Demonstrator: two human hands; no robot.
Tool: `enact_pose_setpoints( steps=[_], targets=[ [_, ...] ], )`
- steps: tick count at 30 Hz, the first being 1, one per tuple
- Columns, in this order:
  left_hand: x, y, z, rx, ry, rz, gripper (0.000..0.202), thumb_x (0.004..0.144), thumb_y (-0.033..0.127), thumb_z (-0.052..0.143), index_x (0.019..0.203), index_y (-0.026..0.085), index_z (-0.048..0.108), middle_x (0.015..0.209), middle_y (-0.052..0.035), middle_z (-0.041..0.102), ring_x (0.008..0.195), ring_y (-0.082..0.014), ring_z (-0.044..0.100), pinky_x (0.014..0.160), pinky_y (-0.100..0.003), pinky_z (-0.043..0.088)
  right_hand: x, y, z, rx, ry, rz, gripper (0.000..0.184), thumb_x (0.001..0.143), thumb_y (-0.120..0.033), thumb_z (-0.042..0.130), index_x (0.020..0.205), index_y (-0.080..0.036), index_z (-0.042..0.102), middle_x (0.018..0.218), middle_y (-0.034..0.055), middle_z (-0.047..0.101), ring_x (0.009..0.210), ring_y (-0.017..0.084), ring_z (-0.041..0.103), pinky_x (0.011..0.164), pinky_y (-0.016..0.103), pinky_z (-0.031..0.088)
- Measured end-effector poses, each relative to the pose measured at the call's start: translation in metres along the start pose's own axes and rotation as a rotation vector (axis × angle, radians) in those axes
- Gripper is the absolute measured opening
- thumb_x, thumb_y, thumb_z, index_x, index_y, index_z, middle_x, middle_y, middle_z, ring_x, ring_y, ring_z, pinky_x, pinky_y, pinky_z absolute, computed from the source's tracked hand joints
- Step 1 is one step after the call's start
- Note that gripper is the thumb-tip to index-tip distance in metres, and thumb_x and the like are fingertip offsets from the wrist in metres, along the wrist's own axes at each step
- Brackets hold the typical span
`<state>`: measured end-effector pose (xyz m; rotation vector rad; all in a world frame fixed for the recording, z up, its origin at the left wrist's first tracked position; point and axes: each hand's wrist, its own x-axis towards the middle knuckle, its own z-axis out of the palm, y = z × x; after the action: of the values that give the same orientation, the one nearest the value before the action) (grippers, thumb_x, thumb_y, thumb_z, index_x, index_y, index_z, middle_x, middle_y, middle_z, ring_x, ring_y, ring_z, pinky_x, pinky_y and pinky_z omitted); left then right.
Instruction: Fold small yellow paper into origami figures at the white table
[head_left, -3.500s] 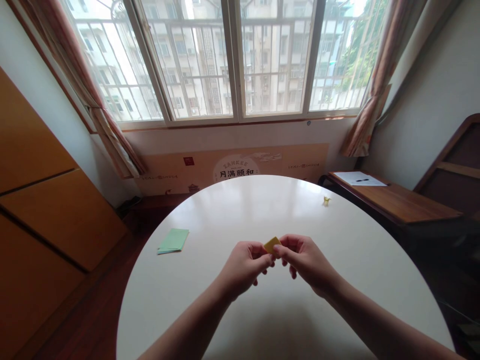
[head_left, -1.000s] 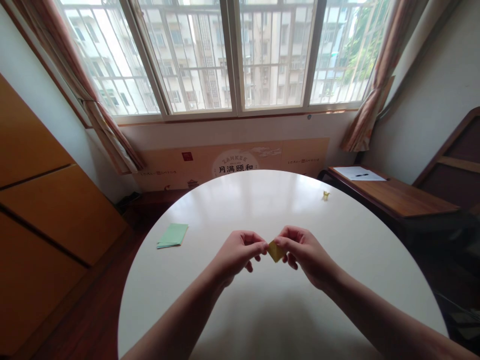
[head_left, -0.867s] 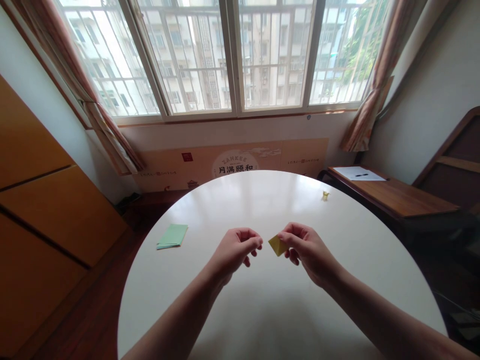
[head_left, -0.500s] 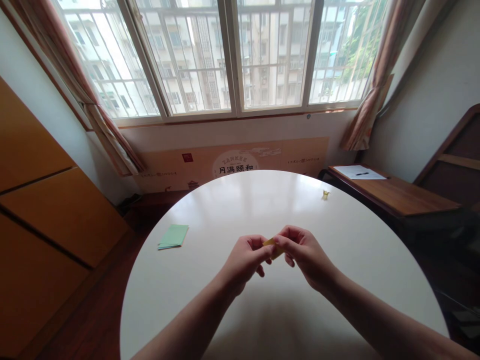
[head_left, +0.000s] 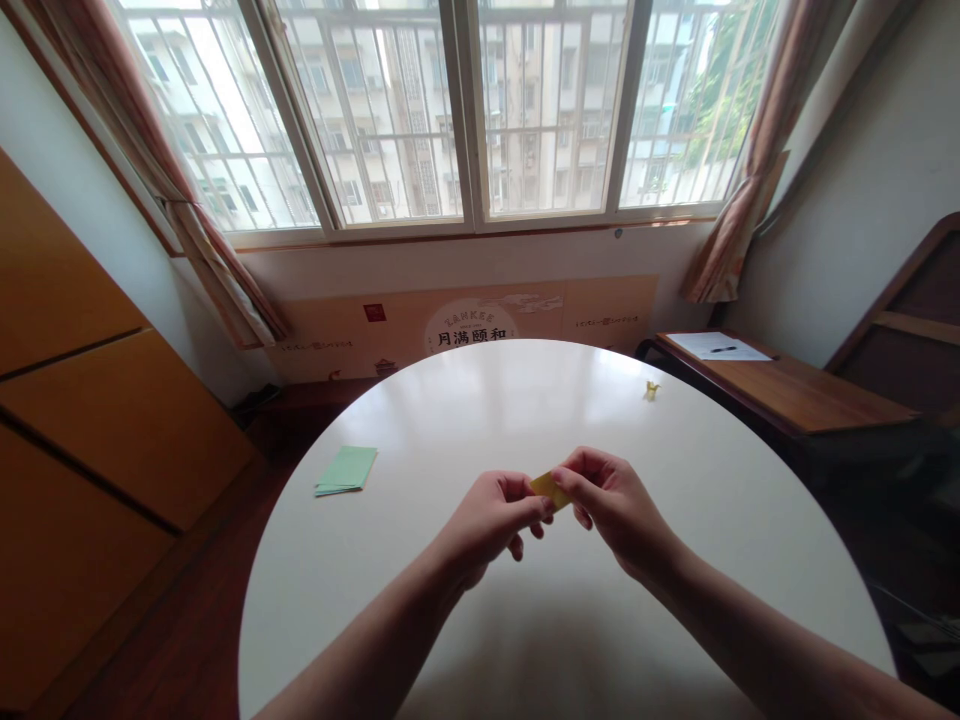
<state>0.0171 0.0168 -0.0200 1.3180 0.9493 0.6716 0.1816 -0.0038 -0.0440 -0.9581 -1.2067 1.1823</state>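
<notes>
A small folded yellow paper (head_left: pixel 547 488) is held in the air above a round white table (head_left: pixel 480 420). My left hand (head_left: pixel 491 522) pinches its left side with thumb and fingertips. My right hand (head_left: pixel 611 503) pinches its right side, fingers curled. Most of the paper is hidden between the fingertips.
A stack of green paper sheets (head_left: pixel 346 469) lies at the table's left edge. A tiny yellow folded paper figure (head_left: pixel 652 389) sits at the far right of the table. A wooden side table (head_left: pixel 787 392) with a white sheet and pen (head_left: pixel 716 347) stands to the right. Wooden cabinets (head_left: pixel 82 430) stand left.
About a second ago my left hand let go of the yellow paper for a moment; it has since closed on it again, and both hands pinch it together.
</notes>
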Motion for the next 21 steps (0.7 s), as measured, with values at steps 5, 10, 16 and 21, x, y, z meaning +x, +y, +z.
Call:
enact_pose_setpoints(
  steps=[5,10,16,21],
  targets=[
    [0.0013,-0.0008,-0.0011,-0.003,-0.005,-0.026,0.009,0.063,0.019,0.064,0.067,0.012,0.064,0.064,-0.0016,0.057,0.056,-0.0105,0.053,0.036,-0.015,0.032,0.0011,0.0006,-0.0012,-0.042,-0.01,-0.061,0.023,0.085,-0.033,0.069,0.071,-0.015,0.064,0.059,-0.0003,0.064,0.047,0.007,0.044,0.043,0.02,0.031],
    [0.0025,-0.0023,-0.0011,0.005,-0.002,-0.06,0.007,0.061,0.018,0.063,0.065,0.013,0.061,0.06,-0.0009,0.056,0.052,-0.0105,0.052,0.034,-0.015,0.031,0.0018,0.0011,-0.0018,-0.066,0.007,-0.092,0.023,0.085,-0.031,0.069,0.07,-0.015,0.064,0.057,-0.0024,0.06,0.046,0.007,0.041,0.043,0.02,0.03],
    [0.0016,-0.0016,-0.0006,-0.035,-0.002,-0.019,0.008,0.06,0.018,0.065,0.063,0.012,0.061,0.057,-0.0005,0.056,0.051,-0.0097,0.052,0.037,-0.015,0.035,0.0014,0.0023,-0.0008,-0.061,0.013,-0.08,0.024,0.085,-0.033,0.069,0.07,-0.015,0.063,0.057,-0.0021,0.059,0.047,0.007,0.042,0.043,0.02,0.031],
    [0.0009,-0.002,0.0004,0.0,0.007,0.012,0.014,0.066,0.023,0.07,0.068,0.011,0.063,0.062,-0.0027,0.06,0.058,-0.013,0.059,0.039,-0.016,0.041,0.0036,0.0031,-0.0019,-0.033,0.034,-0.029,0.026,0.084,-0.036,0.069,0.069,-0.016,0.061,0.057,-0.0017,0.059,0.046,0.009,0.043,0.042,0.021,0.031]
  ],
)
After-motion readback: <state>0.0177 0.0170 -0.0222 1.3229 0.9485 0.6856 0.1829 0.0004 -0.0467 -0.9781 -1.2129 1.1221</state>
